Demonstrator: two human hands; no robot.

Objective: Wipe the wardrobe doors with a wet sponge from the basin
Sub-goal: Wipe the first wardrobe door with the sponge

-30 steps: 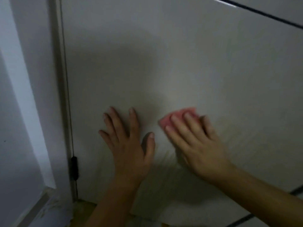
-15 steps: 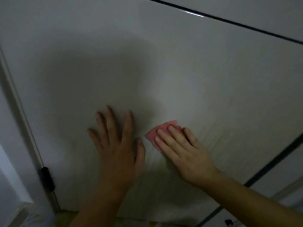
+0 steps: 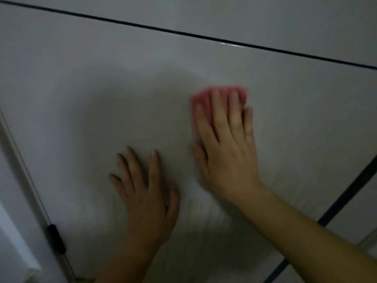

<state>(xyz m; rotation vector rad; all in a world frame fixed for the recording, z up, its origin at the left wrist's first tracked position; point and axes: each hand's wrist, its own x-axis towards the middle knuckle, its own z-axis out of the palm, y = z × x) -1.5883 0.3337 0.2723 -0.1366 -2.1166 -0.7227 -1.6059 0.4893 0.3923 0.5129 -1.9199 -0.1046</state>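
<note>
Pink sponge (image 3: 204,99), blurred at the edges, lies flat against the pale grey wardrobe door (image 3: 122,88), in the upper middle of the panel. Only its top and left part show; the rest is under the fingers. Texture too smeared to read.

Right hand (image 3: 226,152): palm toward the door, four fingers straight and slightly spread, laid over the sponge and pressing it to the surface. Nothing curled round it. Little finger runs along the sponge's right edge. Thumb lies low on the left side, just below the sponge; whether it touches the sponge, cannot tell. Bare forearm comes in from the lower right.

Left hand (image 3: 146,193): lower and to the left of the sponge, apart from it. Flat on the door, fingers extended and fanned, thumb out to the right. It holds nothing.

Door surface: smooth, faintly glossy, with a broad shadow around both hands and faint streaks below them. Thin dark seam (image 3: 183,34) crosses above the hands; a second dark seam (image 3: 346,193) slants up at lower right. Black hinge (image 3: 56,238) sits on the door's left edge, low down, beside a white frame (image 3: 12,180).
</note>
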